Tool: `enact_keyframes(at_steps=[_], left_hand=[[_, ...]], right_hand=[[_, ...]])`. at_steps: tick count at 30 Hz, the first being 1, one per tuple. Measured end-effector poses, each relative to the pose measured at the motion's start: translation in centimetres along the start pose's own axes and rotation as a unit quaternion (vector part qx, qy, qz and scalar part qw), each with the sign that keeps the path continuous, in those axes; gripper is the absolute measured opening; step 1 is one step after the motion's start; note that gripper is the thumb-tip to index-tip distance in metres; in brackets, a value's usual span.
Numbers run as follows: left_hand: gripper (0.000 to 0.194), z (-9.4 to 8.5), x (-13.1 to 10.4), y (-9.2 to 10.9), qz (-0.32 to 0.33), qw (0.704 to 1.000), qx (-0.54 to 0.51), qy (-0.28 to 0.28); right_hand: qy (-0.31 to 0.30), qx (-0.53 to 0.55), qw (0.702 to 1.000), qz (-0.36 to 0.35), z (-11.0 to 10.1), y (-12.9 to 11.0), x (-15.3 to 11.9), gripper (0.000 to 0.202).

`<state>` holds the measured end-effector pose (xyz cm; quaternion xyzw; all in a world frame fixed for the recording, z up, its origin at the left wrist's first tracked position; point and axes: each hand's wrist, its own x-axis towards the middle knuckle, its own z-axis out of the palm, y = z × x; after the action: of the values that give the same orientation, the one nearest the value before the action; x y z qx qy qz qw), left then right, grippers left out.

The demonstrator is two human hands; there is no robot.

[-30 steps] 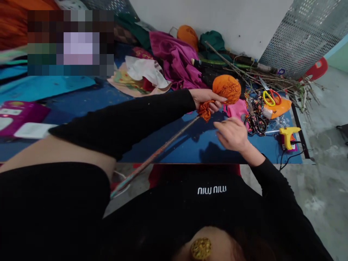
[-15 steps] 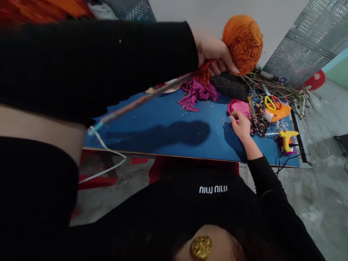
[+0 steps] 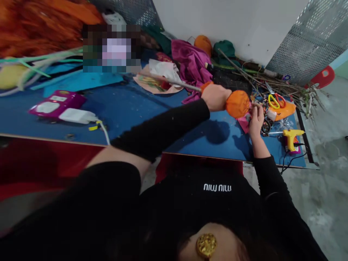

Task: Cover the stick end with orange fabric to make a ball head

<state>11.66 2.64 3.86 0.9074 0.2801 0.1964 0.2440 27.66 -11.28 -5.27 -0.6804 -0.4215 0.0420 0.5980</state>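
Note:
My left hand (image 3: 216, 97) is wrapped round a stick (image 3: 179, 83) just below an orange cloth-covered ball (image 3: 237, 104). The stick runs off to the left, nearly level over the table. Close by the ball's right side, my right hand (image 3: 256, 121) has its fingers bent together at a piece of pink cloth (image 3: 244, 124), which is partly hidden behind the ball and the fingers. Black-handled scissors (image 3: 266, 126) lie partly covered just right of that hand.
On the blue table (image 3: 130, 112) lie a purple box (image 3: 57, 105) with a white plug, magenta cloth (image 3: 190, 63), yellow-and-red scissors (image 3: 276, 101) and a yellow glue gun (image 3: 292, 139) with a cable. Twigs (image 3: 293, 88) pile up at the back right; orange cloth (image 3: 46, 27) fills the back left.
My left hand has lowered the orange ball from high up to beside my right hand. My right hand has shifted slightly right and up. More of the table's left side now shows.

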Motion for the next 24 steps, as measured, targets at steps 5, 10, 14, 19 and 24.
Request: enact_keyframes(at_steps=[5, 10, 14, 19, 24], left_hand=[[0.036, 4.4, -3.1, -2.4, -0.031, 0.974, 0.199, -0.102], [0.036, 5.0, -3.2, -2.9, -0.047, 0.965, 0.221, -0.131], [0.040, 5.5, -3.6, -3.2, -0.057, 0.966, 0.214, -0.134], [0.043, 5.4, -3.9, -3.1, -0.063, 0.968, 0.197, -0.142], [0.042, 5.0, -4.0, -2.7, -0.064, 0.972, 0.177, -0.140]], right_hand=[[-0.116, 0.025, 0.990, -0.082, 2.8, -0.9, -0.4, 0.075], [-0.163, -0.039, 0.986, -0.025, 5.9, -1.3, -0.5, 0.066], [-0.116, -0.059, 0.990, -0.048, 6.3, -1.7, -0.6, 0.048], [-0.127, -0.093, 0.984, -0.089, 6.3, -1.7, -0.4, 0.042], [-0.152, -0.105, 0.979, -0.083, 5.7, -1.1, -0.4, 0.039]])
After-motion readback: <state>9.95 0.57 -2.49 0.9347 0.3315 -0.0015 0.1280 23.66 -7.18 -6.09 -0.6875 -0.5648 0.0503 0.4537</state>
